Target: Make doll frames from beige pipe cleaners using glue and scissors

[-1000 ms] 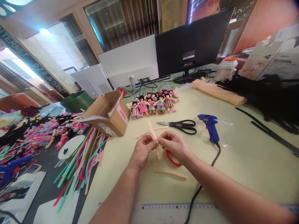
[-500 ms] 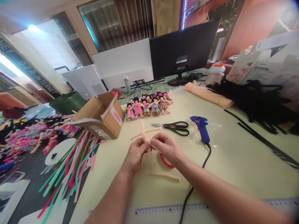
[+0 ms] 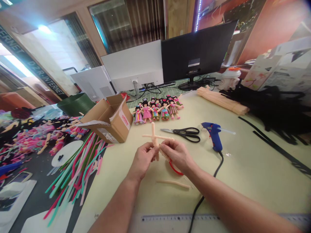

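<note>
A peach pipe-cleaner figure [image 3: 154,133] with a cross-shaped top is held upright between both hands. My left hand [image 3: 145,157] pinches its lower body from the left. From the right, my right hand [image 3: 175,154] grips the same lower part, thumb and fingers closed. Its two lower strands show below the fingers, spread apart. A red ring [image 3: 175,169] lies partly hidden under my right hand. Nearer to me, a loose peach pipe cleaner [image 3: 173,183] rests on the table. Black scissors [image 3: 186,133] lie beyond my right hand, with a blue glue gun [image 3: 215,136] to their right.
Small finished dolls [image 3: 155,110] stand in rows beside an open cardboard box [image 3: 119,124]. Colored pipe cleaners [image 3: 75,174] lie left, black ones [image 3: 272,110] right. A ruler [image 3: 170,218] and the glue gun's cord [image 3: 206,192] cross the near table.
The figure's cross arms are now nearly level, and its lower strands have spread apart. Both hands still hold it. The whole view has shifted slightly, moving the scene to the right.
</note>
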`<state>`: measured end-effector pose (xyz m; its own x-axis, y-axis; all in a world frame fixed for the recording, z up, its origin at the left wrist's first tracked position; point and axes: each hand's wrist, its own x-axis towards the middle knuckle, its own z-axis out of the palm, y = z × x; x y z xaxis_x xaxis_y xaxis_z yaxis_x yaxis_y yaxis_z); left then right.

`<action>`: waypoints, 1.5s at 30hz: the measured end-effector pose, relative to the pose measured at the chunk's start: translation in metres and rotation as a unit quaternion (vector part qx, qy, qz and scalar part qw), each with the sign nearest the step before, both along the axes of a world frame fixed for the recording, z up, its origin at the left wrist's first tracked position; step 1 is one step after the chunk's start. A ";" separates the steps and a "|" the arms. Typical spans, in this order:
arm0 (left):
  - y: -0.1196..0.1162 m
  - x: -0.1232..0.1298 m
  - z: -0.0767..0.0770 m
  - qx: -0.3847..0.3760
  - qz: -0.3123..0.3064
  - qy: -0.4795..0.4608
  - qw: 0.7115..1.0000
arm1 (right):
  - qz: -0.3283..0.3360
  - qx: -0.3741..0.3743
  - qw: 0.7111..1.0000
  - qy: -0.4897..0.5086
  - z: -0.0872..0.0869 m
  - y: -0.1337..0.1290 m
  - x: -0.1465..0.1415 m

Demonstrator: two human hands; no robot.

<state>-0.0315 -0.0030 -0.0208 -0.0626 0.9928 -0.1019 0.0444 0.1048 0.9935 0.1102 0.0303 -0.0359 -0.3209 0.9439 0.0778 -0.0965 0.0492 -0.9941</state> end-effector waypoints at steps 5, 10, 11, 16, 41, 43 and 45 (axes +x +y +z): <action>-0.001 0.003 -0.003 0.009 -0.021 -0.045 0.999 | 0.036 -0.006 0.999 0.020 0.000 -0.002 -0.001; -0.001 0.004 -0.002 0.009 -0.003 -0.067 0.998 | 0.021 -0.005 1.000 0.007 -0.002 -0.002 0.000; -0.001 0.005 -0.002 0.007 0.003 -0.072 0.997 | 0.012 -0.004 1.000 0.001 -0.002 -0.001 0.000; 0.000 0.006 -0.003 -0.012 0.014 -0.101 0.995 | -0.003 0.013 1.000 -0.009 -0.002 -0.003 0.000; 0.000 -0.014 0.008 -0.004 0.014 -0.242 0.970 | 0.037 0.067 0.900 -0.429 0.046 -0.019 0.131; 0.000 -0.015 0.008 -0.002 0.004 -0.250 0.968 | -0.045 0.037 0.876 -0.478 0.033 -0.007 0.161; -0.001 -0.015 0.008 0.001 -0.001 -0.254 0.967 | -0.145 0.040 0.846 -0.512 0.024 0.011 0.180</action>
